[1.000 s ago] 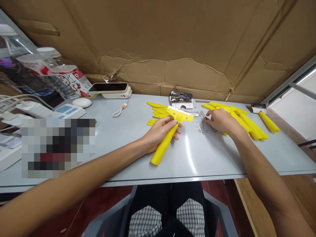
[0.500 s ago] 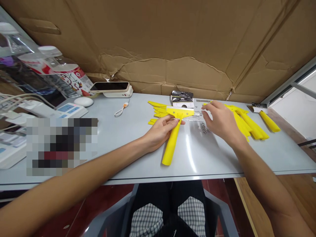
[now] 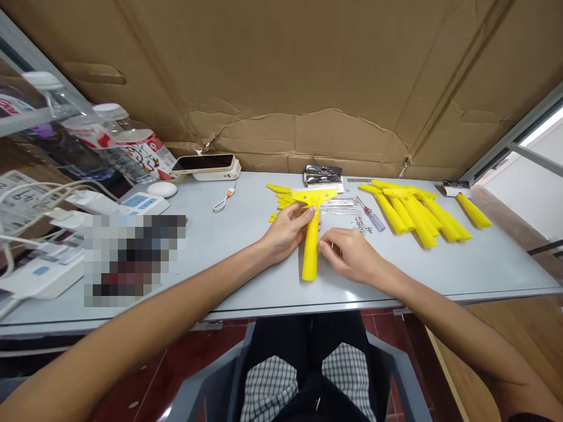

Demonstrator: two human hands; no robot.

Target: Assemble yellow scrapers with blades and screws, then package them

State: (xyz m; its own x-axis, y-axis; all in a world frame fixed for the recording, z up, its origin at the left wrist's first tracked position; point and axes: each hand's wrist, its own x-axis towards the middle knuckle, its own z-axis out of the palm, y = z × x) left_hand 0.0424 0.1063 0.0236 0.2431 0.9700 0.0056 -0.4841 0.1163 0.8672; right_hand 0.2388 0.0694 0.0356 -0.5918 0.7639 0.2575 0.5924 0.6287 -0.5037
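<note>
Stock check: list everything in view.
Desk: 1, grey, centre
Scraper: 1, yellow, centre
Handles: several, yellow, right
Thin parts: several, yellow, centre
Screwdriver: 1, part red, right
Screws: many, silver, right
Blades: several, silver, centre
Packets: several, mostly black, back
Cardboard: 1, brown, back
Bottles: several, clear, left
Phone: 1, dark, left
Mouse: 1, white, left
Cord loop: 1, white, left
Cabled units: several, white, left
Chair: 1, grey, below
Left hand: 1, bare, holding scraper
Right hand: 1, bare, beside scraper
</note>
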